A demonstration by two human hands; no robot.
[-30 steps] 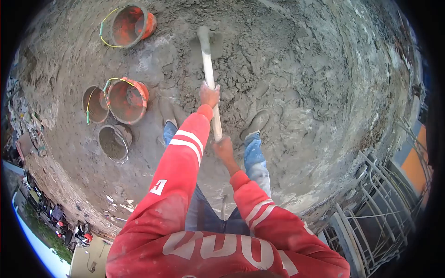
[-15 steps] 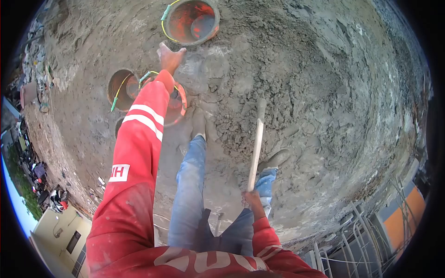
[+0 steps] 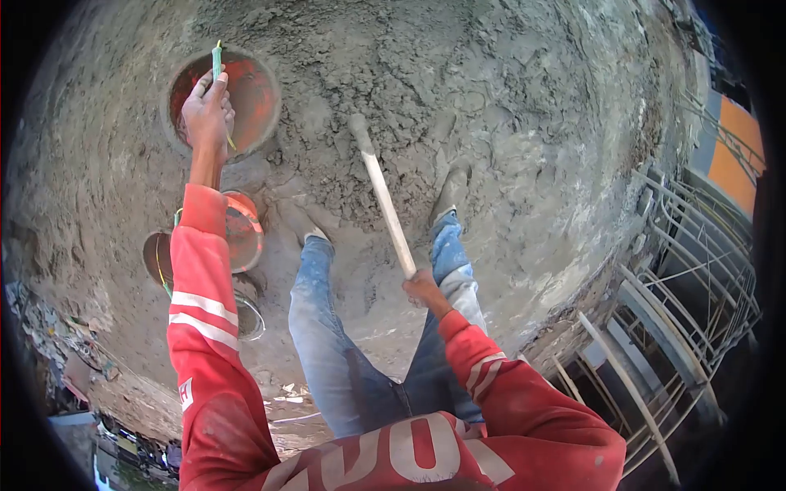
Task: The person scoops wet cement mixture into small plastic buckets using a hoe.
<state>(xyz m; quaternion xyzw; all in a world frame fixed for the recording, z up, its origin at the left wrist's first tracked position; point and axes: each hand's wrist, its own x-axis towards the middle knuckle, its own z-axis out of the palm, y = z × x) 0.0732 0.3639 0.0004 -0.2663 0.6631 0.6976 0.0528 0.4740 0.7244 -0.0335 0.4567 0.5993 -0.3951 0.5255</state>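
Observation:
My left hand (image 3: 206, 119) is closed around the green grip (image 3: 217, 65) of a bucket's wire handle. The bucket (image 3: 264, 96) is wide, with grey-crusted walls and orange-red patches inside, and stands on the wet ground below that hand. My right hand (image 3: 423, 288) is wrapped round the lower end of a wooden tool handle (image 3: 386, 200). Grey mix coats the handle's far end, which reaches the heap of wet mortar (image 3: 344, 78); I cannot make out the tool's head.
Beside my left forearm stand an orange-rimmed bucket (image 3: 243, 233), a darker bucket (image 3: 157, 258) and another container (image 3: 247, 307). My feet are in the wet mix. Bent metal bars (image 3: 655, 303) and an orange panel (image 3: 735, 155) lie at right; rubble (image 3: 61, 335) lies at lower left.
My left hand, earlier spread just short of the far bucket, has taken hold of its handle grip. The view has turned. My right hand keeps its grip on the wooden handle.

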